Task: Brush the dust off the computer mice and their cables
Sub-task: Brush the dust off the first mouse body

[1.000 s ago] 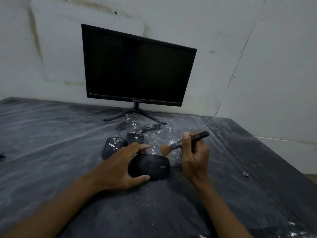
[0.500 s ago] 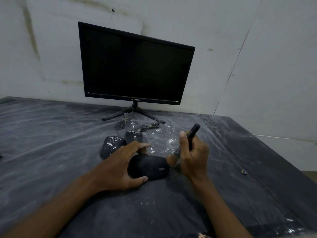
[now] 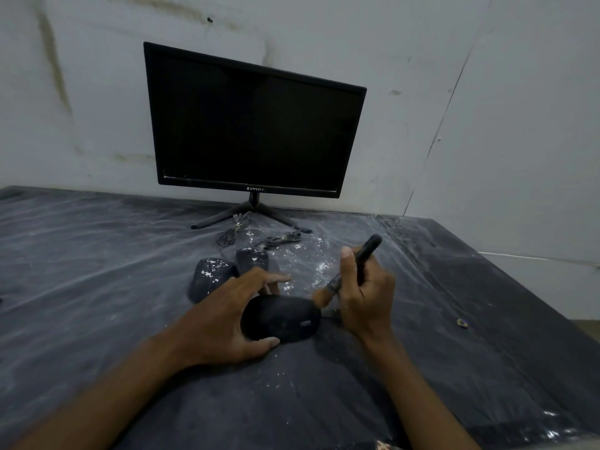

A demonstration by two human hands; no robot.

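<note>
A black mouse (image 3: 285,316) lies on the table in front of me, and my left hand (image 3: 224,316) grips it with thumb below and fingers over its far side. My right hand (image 3: 363,300) holds a black-handled brush (image 3: 365,254), whose tan bristles touch the mouse's front right end. Two more black mice (image 3: 211,274), speckled with white dust, sit just behind my left hand. Their coiled cables (image 3: 279,240) lie near the monitor's stand.
A dark monitor (image 3: 253,125) stands on thin legs at the back against a white wall. The table (image 3: 97,254) is covered in dusty dark plastic sheeting. A small object (image 3: 461,323) lies at the right near the table's edge.
The brush has swung from level above the mouse to steeply tilted, and its bristles have come down onto the mouse's front. My left hand has kept its hold on the mouse.
</note>
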